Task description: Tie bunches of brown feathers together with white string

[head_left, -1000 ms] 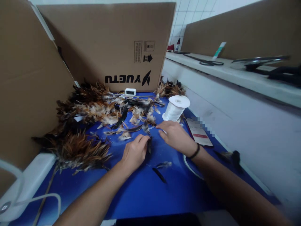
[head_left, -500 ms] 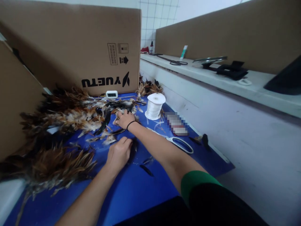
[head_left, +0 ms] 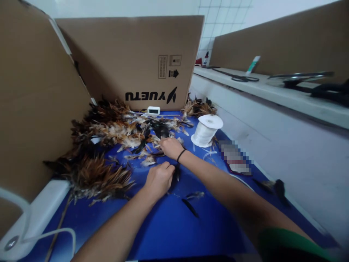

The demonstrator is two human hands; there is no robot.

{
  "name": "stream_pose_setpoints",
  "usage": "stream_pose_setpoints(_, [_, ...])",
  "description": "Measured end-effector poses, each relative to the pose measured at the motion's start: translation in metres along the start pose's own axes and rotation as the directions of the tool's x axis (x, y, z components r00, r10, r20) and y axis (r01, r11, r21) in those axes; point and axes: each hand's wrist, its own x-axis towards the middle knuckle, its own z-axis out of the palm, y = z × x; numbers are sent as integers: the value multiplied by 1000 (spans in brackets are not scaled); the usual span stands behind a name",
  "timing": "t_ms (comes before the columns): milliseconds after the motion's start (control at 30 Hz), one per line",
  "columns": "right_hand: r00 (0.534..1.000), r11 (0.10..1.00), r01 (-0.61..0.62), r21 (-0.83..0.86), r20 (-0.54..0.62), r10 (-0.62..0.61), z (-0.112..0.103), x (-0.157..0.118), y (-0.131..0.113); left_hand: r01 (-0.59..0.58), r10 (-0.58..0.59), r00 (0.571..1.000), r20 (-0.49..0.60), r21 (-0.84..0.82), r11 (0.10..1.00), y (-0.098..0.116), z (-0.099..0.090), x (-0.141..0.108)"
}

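My left hand (head_left: 160, 179) is closed low over the blue tabletop (head_left: 163, 229), thumb and fingers pinched together. Dark feathers (head_left: 176, 175) stick out beside its fingertips. Just beyond it, my right hand (head_left: 172, 148), with a black band at the wrist, reaches into the near edge of the loose feather pile (head_left: 122, 131). Its fingers are drawn together on a feather, mostly hidden by the hand. Black, brown and pale feathers lie around its fingertips. A single black feather (head_left: 190, 207) lies nearer to me on the table.
A white ribbon spool (head_left: 207, 131) stands right of the feathers. A bundled brown feather strip (head_left: 95, 178) lies at the left. Behind stand a small white digital display (head_left: 153, 110) and a cardboard box (head_left: 122, 54). Scissors (head_left: 242, 181) are partly hidden under my right forearm. A ledge (head_left: 272, 92) runs along the right.
My right hand's fingers, spread over the feathers before, are now drawn together on them. My left hand stays closed. The view has turned left, so everything appears farther right.
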Motion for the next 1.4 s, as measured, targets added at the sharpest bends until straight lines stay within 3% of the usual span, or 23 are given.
stream_pose_setpoints(133, [1000,1000,5,10,-9,-5,-7,-7,11,10,-10,1000,8,6,1000,1,0,-1])
stream_pose_setpoints(300, [995,986,-32,165,-90,48,-10,-4,32,42,-42,999,20,11,999,2,-2,0])
stream_pose_setpoints(433, [983,991,-65,118,-165,84,-15,2,37,31,-31,999,28,14,999,2,-3,1])
stream_pose_setpoints(533, [973,996,-46,77,-223,62,-18,9,27,17,-18,999,35,23,1000,3,-3,1])
stream_pose_setpoints(700, [983,989,99,114,-165,-79,-15,27,-2,16,-20,997,81,52,998,4,-5,1])
stream_pose_setpoints(933, [957,956,261,135,-168,-238,0,66,-51,-5,1,994,105,46,999,3,-3,3])
stream_pose_setpoints(1100, [971,973,216,79,-119,-206,6,88,-74,49,-52,993,104,32,998,-1,0,3])
stream_pose_setpoints(1267, [984,935,172,309,-92,-151,14,103,-79,72,-72,993,97,3,997,-2,0,4])
stream_pose_setpoints(1400, [992,877,116,466,-96,-80,17,109,-69,51,-52,996,73,10,999,-1,-5,4])
